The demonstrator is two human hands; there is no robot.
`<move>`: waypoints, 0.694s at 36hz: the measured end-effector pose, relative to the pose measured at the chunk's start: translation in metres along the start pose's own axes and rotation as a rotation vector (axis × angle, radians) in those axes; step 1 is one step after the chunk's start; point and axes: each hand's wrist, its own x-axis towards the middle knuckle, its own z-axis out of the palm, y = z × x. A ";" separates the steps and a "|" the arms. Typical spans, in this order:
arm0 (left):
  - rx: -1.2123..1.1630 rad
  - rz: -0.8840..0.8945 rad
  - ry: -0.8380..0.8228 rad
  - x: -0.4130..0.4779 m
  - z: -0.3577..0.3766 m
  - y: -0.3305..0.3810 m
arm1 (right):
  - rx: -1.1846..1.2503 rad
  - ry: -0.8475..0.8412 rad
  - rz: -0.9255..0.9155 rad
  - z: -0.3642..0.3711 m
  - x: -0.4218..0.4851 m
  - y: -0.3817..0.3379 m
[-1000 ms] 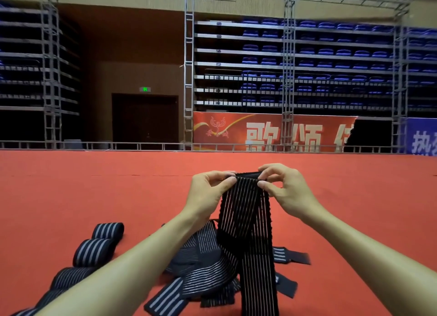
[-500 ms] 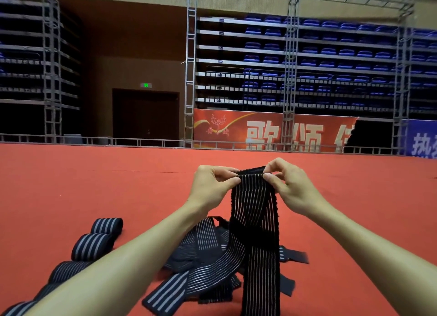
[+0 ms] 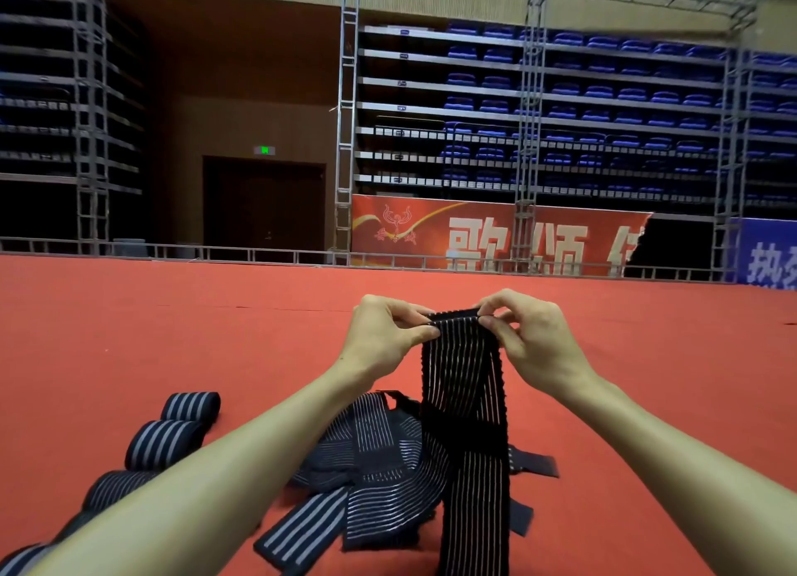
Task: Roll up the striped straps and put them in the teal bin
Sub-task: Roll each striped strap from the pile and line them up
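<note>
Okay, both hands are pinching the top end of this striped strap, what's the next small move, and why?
Probably start turning the top edge over on itself into a tight roll. The left hand and right hand pinch only the upper end of the striped strap; the rest hangs unrolled.

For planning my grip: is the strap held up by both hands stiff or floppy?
Probably floppy: the strap hangs limp below the left hand and right hand. Likely light: fingertip pinches alone carry it.
</note>
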 end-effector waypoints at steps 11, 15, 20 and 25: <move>-0.021 0.034 0.021 -0.008 0.005 -0.002 | 0.041 -0.033 0.091 -0.001 -0.004 0.002; -0.005 0.048 0.039 -0.007 0.005 -0.003 | 0.068 -0.018 0.119 0.001 -0.003 0.002; -0.003 0.023 0.055 -0.007 0.004 -0.004 | 0.084 -0.001 0.118 0.004 -0.004 0.005; -0.008 -0.024 0.072 -0.009 0.004 -0.005 | 0.140 -0.002 0.141 0.007 -0.007 0.004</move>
